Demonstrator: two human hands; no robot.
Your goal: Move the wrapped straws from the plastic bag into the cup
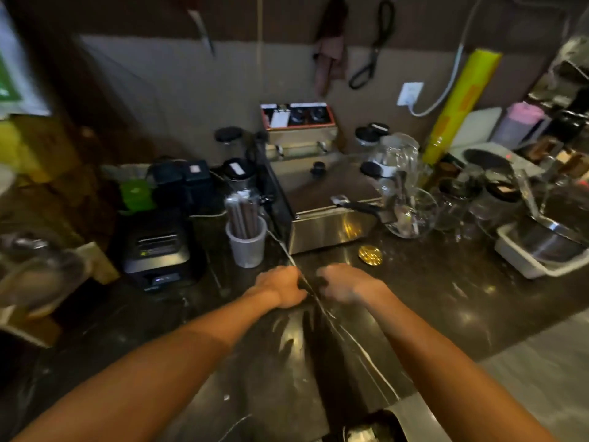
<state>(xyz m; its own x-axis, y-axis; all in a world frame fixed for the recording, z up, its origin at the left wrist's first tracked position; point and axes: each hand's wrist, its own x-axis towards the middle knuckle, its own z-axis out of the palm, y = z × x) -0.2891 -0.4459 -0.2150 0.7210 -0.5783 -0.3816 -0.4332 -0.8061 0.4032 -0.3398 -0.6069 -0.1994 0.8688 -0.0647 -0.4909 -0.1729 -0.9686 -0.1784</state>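
A translucent plastic cup [247,247] stands on the dark counter left of centre, with several wrapped straws [242,215] upright in it. Nearer to me, a long clear plastic bag [294,341] lies on the counter, glinting, and its contents are too dark to make out. My left hand [280,288] is curled on the bag's far end, just below the cup. My right hand [347,282], blurred, grips the same end from the right. The two hands sit close together with the bag's edge between them.
A steel fryer [325,218] stands right behind the hands. Left of the cup is a black printer [156,247]. A gold lid [369,255], glass jugs [401,199] and a white tray [510,253] with a steel bowl are to the right.
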